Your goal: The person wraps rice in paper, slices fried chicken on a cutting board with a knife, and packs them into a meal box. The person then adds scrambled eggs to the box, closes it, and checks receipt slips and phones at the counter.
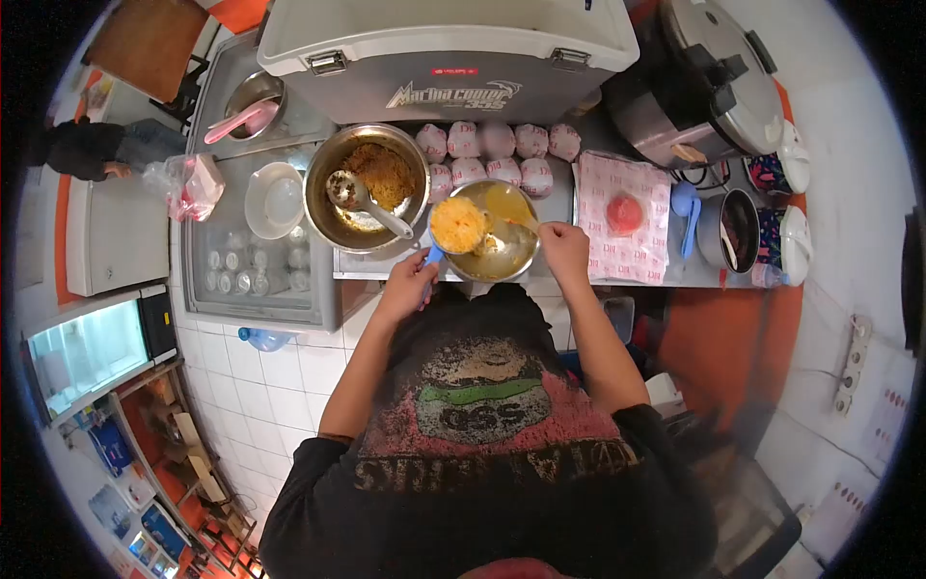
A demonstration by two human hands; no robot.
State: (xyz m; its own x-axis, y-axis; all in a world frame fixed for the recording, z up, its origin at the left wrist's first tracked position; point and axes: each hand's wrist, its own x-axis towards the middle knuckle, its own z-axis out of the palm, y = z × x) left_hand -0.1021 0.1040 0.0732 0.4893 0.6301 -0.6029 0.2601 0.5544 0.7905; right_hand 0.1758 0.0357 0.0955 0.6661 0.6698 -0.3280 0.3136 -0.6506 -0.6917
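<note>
My left hand (412,280) is closed around the blue handle of a scoop (433,255). Its cup is heaped with orange-yellow, crumbly food (460,224) and sits over the left side of a metal bowl (502,268). Yellow food (505,202) lies in the bowl's far part, and the metal shows below it. My right hand (565,251), fingers closed, is at the bowl's right rim on the handle of what looks like a spoon (530,226). The spoon's other end is hard to make out in the bowl.
Left stands a larger metal bowl (311,207) of brown food with a ladle (371,205). Behind are several wrapped balls (497,141) and a cooler box (449,87). Printed paper (644,261) bearing a pink round item (624,213), a pot (714,236) and a large cooker (666,106) stand right.
</note>
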